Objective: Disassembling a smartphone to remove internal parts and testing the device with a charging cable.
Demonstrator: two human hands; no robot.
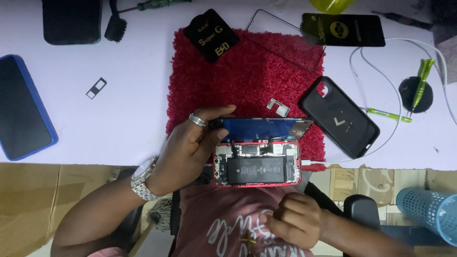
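Opened phone at the near edge of the red mat.

Left hand pinches the lifted screen, propping it upright, likely so it does not fall back over the phone body. Right hand is curled loosely below the body, seemingly empty. Red mat beyond the screen lies mostly bare; black case crowds its right edge.

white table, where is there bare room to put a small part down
On the white table: the wide patch between the blue-cased phone and the red mat, holding only a small metal tray. Crowded: the right side, with black case, white cable and green tweezers.
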